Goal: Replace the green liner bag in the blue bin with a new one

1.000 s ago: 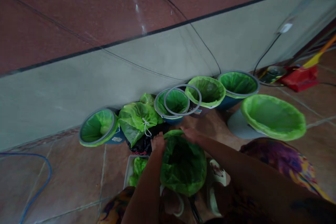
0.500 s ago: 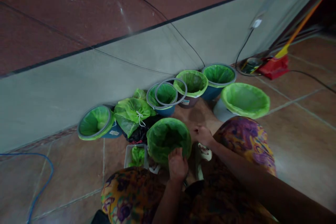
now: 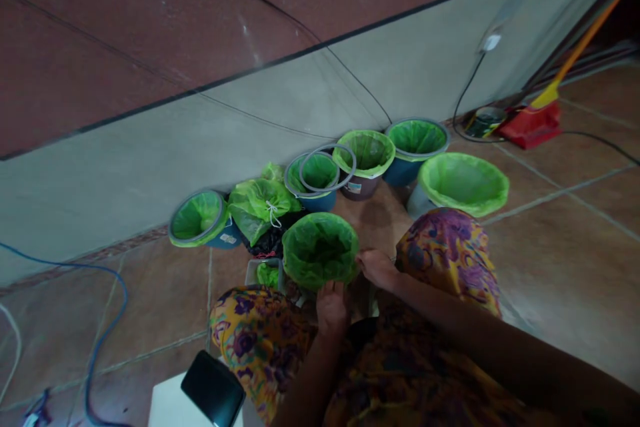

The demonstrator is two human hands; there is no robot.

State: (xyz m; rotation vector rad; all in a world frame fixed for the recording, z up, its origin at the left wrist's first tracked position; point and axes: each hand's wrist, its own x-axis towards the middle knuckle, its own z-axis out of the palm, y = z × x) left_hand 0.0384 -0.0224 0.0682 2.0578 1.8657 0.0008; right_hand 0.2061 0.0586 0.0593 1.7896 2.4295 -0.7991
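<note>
Between my knees stands a bin lined with a green bin liner (image 3: 320,250), its edge folded out over the rim. My left hand (image 3: 333,307) is at the near rim, its fingers curled over the liner's edge. On the right side of the same rim, my right hand (image 3: 377,268) pinches the edge of the liner. The bin's body is mostly hidden by the liner and my hands. Just left of it sits a small clear tub (image 3: 251,273) holding crumpled green plastic (image 3: 267,274).
Along the wall stand more lined bins: a tilted blue one (image 3: 225,237), a brown one (image 3: 361,188), a blue one (image 3: 403,172) and a pale one (image 3: 420,201). A tied green bag (image 3: 263,203) lies among them. A red dustpan (image 3: 533,125) is far right; a phone (image 3: 213,388) is lower left.
My right hand has come left onto the bin's rim. My left hand has moved down from inside the bin to its near edge. The view has shifted, showing the phone.
</note>
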